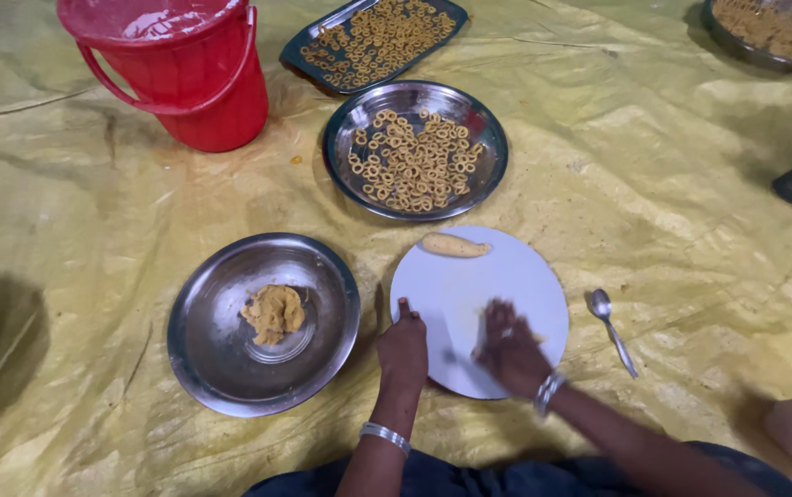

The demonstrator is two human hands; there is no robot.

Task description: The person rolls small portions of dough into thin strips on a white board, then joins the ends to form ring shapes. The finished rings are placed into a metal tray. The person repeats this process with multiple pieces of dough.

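A round white board (488, 276) lies on the yellow sheet before me. My left hand (403, 348) rests on the board's left edge, fingers curled, gripping the rim. My right hand (508, 346) lies flat on the board, blurred; whether dough is under the palm is hidden. A short roll of dough (455, 245) lies at the board's far edge. To the left, a steel plate (221, 368) holds a lump of orange-brown dough (274, 313).
A steel plate (488, 120) of small dough rings sits beyond the board, a dark tray (299, 51) of rings behind it, another dish (736, 46) top right. A red bucket (184, 78) stands top left. A spoon (612, 327) lies right of the board.
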